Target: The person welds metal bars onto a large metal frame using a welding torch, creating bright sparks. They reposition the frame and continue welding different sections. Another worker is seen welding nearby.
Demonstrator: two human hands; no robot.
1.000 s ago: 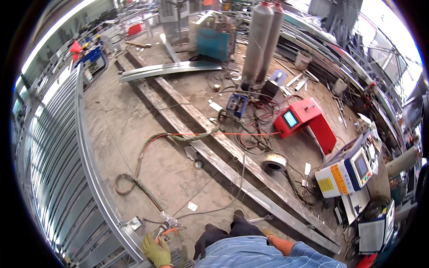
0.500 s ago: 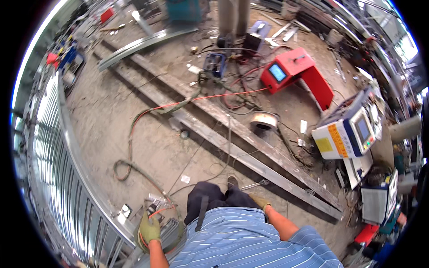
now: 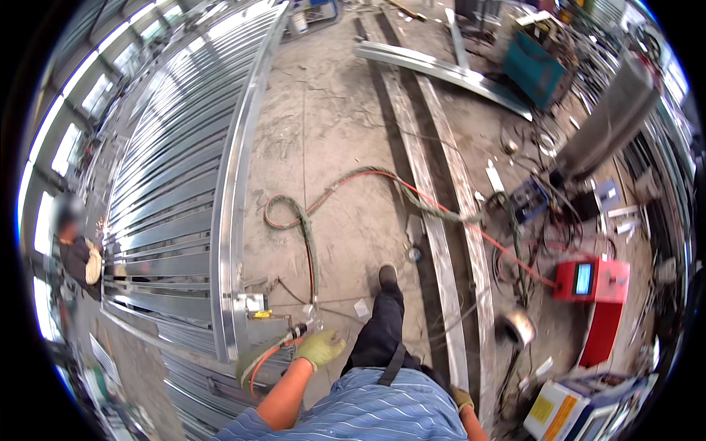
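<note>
My left hand (image 3: 321, 348), in a yellow-green work glove, is held out in front of my left side. Its fingers are stretched out to the right, and I see nothing in them. Just left of it is a dark torch-like tool (image 3: 296, 332) with an orange hose (image 3: 266, 358) looping back from it; whether the glove touches it I cannot make out. My right hand (image 3: 462, 399), also gloved, hangs low by my right hip, its fingers mostly hidden. A large slatted metal panel (image 3: 228, 220) stands on my left, with a small yellow-and-silver item (image 3: 259, 314) at its near corner.
A wrapped hose (image 3: 307, 257) curls over the floor and crosses two long steel beams (image 3: 441, 272) to a red machine (image 3: 588, 281). A wire spool (image 3: 520, 327) and a white-and-blue machine (image 3: 570, 411) are on the right. Another person (image 3: 79, 257) is beyond the panel.
My view has swung left, bringing the slatted panel and another person into sight. My left hand has moved from the hose loop toward my front, fingers now extended. One foot is farther forward.
</note>
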